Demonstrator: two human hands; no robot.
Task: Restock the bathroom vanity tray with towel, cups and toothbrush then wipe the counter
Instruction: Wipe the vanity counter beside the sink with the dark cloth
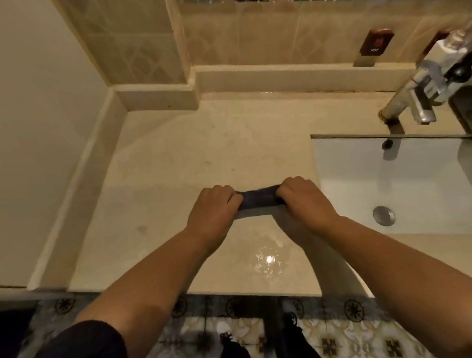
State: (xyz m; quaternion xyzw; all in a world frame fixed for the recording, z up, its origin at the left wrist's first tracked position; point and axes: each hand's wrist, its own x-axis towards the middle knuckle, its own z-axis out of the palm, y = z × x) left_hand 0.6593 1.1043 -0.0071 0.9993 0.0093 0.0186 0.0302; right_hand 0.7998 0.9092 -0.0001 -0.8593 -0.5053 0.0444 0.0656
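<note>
Gripping a dark cloth (259,198) at both ends: left hand (213,209) and right hand (305,198) side by side, fingers (224,191) of each curled closed around it. Cloth stretched between the fists, low over the desk (198,142) near its middle, just left of the sink (404,182). Contact with the surface unclear. Wet glare patch on the desk nearer the front edge. Tap (415,99) behind the sink.

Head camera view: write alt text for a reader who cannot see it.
Two bare hands, left hand and right hand, grip the ends of a dark cloth over a beige counter. A white sink and metal faucet sit to the right; patterned floor tiles show below.
</note>
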